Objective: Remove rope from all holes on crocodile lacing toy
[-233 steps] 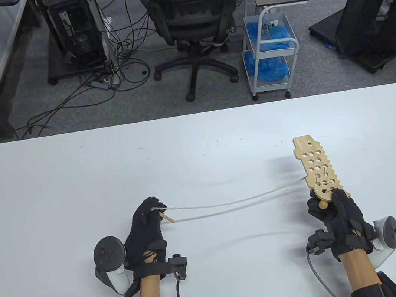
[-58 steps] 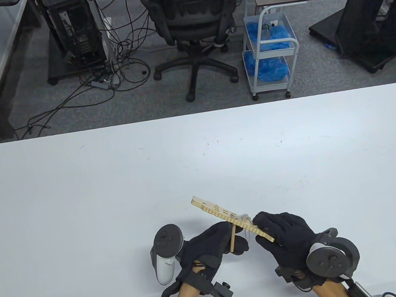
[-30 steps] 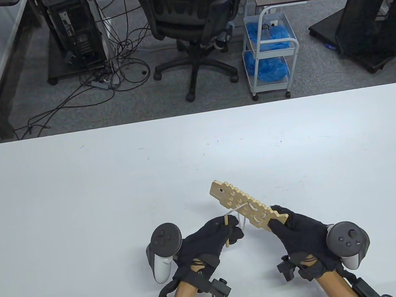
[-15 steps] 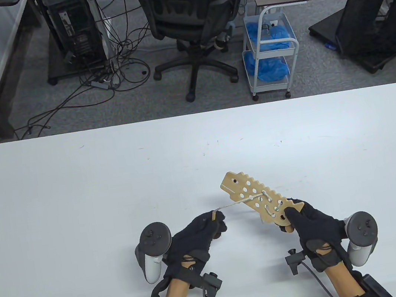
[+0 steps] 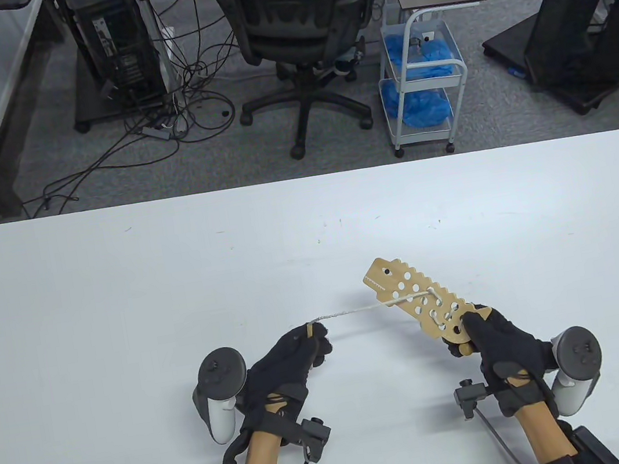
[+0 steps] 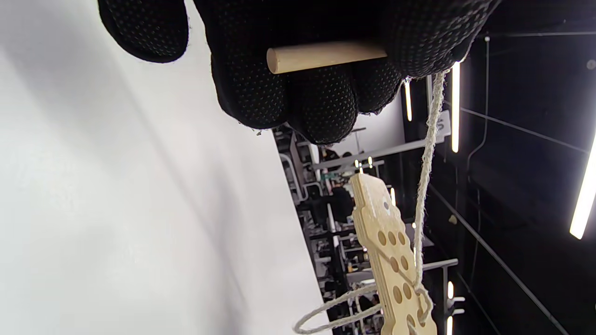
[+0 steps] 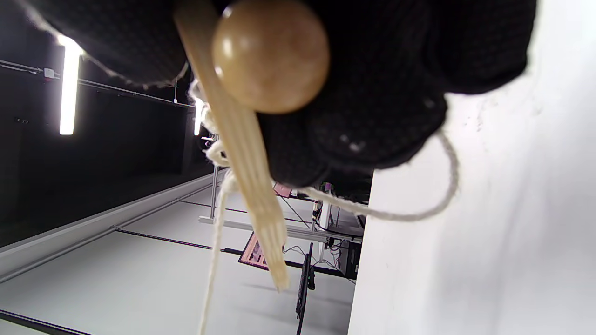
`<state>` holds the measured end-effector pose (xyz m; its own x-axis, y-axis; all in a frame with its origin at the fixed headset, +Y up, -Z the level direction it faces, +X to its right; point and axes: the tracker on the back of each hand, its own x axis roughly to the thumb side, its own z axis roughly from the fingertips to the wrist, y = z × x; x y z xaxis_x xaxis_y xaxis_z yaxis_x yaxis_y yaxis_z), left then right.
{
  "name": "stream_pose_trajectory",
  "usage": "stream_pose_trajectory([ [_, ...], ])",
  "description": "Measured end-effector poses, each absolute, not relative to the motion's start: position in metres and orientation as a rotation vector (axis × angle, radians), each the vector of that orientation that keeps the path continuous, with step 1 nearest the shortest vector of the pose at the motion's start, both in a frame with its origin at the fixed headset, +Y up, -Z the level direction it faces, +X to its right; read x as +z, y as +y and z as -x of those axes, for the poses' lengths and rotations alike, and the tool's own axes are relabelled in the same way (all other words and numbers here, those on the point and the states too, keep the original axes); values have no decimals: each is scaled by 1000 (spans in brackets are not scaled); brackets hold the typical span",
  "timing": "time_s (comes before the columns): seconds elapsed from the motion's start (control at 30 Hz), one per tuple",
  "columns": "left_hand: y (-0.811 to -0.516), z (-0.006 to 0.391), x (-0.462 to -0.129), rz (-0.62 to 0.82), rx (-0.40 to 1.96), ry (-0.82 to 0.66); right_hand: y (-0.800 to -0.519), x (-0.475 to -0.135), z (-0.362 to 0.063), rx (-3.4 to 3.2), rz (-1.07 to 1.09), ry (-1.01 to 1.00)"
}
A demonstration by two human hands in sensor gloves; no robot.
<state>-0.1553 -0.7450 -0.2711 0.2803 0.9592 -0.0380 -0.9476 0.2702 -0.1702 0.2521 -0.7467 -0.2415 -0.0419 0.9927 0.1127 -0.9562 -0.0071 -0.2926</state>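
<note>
Partly unlaced, judging by the flat pale-wood crocodile lacing board (image 5: 424,308): holes toward its snout end open and bare, cream twisted rope (image 5: 351,311) threaded only through the few holes nearest its tail end. More passes left to pull out there; exact count too small to tell. A slack loop of rope hanging below the board in the left wrist view, so the current pass not yet drawn fully through.

Board held off the white table (image 5: 122,308), gripped at its tail end by the right hand (image 5: 494,341), fingers wrapped around the wood beside a round wooden bead (image 7: 270,56). Snout end pointing up and away from that grip.

Left of the board, left hand (image 5: 291,358) closed around the small wooden dowel needle (image 6: 321,56) at the rope's free end. Rope stretched nearly taut from that fist rightward to the board's middle holes.
</note>
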Motion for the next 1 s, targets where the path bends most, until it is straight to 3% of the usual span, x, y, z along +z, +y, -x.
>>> stream_pose_trajectory([
  [1.0, -752, 199, -276, 95, 1376, 72, -761, -244, -283, 1364, 260, -336],
])
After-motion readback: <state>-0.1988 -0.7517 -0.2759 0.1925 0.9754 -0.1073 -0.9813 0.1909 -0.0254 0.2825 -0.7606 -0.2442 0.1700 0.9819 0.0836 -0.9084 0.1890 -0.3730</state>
